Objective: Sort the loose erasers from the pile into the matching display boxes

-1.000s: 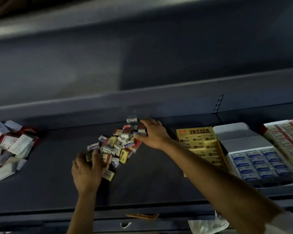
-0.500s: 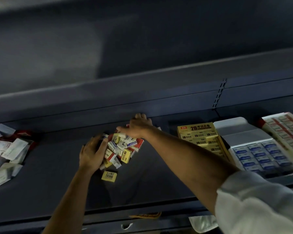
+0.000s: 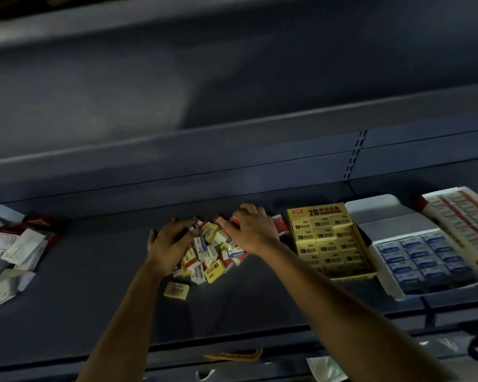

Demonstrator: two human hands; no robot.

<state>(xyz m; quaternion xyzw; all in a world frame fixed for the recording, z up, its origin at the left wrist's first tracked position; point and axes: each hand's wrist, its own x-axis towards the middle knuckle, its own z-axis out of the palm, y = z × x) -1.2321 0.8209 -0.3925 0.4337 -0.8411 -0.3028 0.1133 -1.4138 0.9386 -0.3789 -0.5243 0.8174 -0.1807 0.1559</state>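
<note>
A pile of loose erasers (image 3: 213, 252) in yellow, red and blue-white sleeves lies mid-shelf. My left hand (image 3: 169, 244) rests flat on the pile's left side, fingers spread. Over the pile's back right part lies my right hand (image 3: 251, 230), fingers extended and touching erasers. One yellow eraser (image 3: 176, 290) lies apart in front of the pile, and a red one (image 3: 280, 224) sits by the yellow display box (image 3: 329, 241). Right of that stand a white box of blue erasers (image 3: 425, 257) and a red-white box (image 3: 464, 224).
The dark shelf (image 3: 94, 312) has a raised back wall and a front lip. Loose red and white packets (image 3: 9, 249) are heaped at the far left. Crumpled paper and a yellow scrap lie below the front edge.
Both hands have closed in on the pile, pushing the erasers into a tighter heap. The right hand shifted to the pile's back right and the left hand moved up onto its left side.
</note>
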